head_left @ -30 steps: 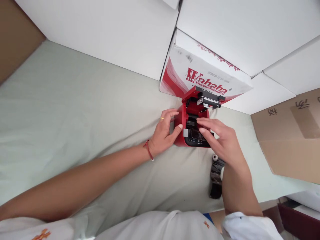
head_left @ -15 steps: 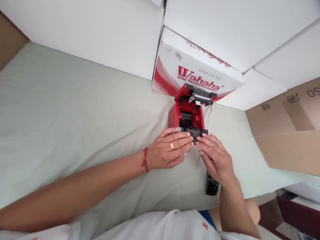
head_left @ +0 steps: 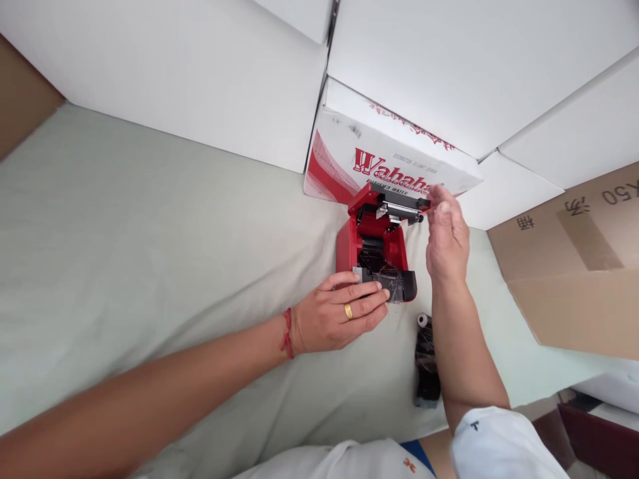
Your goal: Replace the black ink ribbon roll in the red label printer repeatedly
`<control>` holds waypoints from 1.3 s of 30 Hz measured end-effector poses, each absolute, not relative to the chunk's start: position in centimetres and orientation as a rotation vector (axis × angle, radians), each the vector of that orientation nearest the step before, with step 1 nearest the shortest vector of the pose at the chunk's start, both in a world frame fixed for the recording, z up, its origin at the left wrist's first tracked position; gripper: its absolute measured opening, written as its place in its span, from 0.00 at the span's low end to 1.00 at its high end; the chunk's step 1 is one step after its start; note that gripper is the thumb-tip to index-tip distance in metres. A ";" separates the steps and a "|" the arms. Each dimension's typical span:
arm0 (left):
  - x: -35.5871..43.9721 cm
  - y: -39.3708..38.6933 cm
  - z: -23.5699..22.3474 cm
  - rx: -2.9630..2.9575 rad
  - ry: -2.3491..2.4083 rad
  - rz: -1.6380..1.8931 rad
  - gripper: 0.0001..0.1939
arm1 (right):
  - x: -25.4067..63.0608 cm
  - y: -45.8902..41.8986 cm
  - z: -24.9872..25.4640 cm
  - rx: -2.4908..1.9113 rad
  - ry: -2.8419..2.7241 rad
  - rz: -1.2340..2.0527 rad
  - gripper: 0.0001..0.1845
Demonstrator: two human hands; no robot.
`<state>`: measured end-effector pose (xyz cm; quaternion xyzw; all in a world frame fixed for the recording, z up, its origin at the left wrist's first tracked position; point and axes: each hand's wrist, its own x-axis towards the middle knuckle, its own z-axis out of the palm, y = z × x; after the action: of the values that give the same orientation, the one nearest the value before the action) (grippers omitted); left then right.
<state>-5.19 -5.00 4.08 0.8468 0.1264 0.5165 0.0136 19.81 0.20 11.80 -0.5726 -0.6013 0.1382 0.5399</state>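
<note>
A small red printer (head_left: 372, 243) stands on the pale green cloth (head_left: 150, 253) with its lid (head_left: 394, 196) tipped up and its black inside showing. My left hand (head_left: 334, 313), wearing a gold ring and a red wrist string, grips the printer's near front edge, thumb on top and fingers pressed together against the black front. My right hand (head_left: 446, 233) is raised beside the printer, its fingertips pinched on the right end of the open lid.
A black ribbon roll with a white core (head_left: 426, 359) lies on the cloth near my right forearm. A red-and-white "Wahaha" box (head_left: 349, 150) stands right behind the printer among plain white boxes (head_left: 200, 73). A brown cardboard box (head_left: 574, 266) sits at right.
My right hand has left the printer's front and gone up to the right end of the lid. My left hand stays at the front edge. The view has shifted slightly.
</note>
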 end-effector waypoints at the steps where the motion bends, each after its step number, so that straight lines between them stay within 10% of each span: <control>1: -5.2 -5.0 4.1 2.641 0.396 1.617 0.10 | 19.7 0.5 11.7 -1.377 -1.450 0.344 0.29; 39: -6.0 -3.1 3.0 1.986 0.572 1.524 0.32 | 15.9 -10.5 7.7 -1.456 -1.621 0.000 0.18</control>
<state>-5.97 -3.11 3.00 0.7417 0.2137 0.5692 0.2831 15.93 -10.47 7.72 -0.5922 -0.6595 0.0001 0.4630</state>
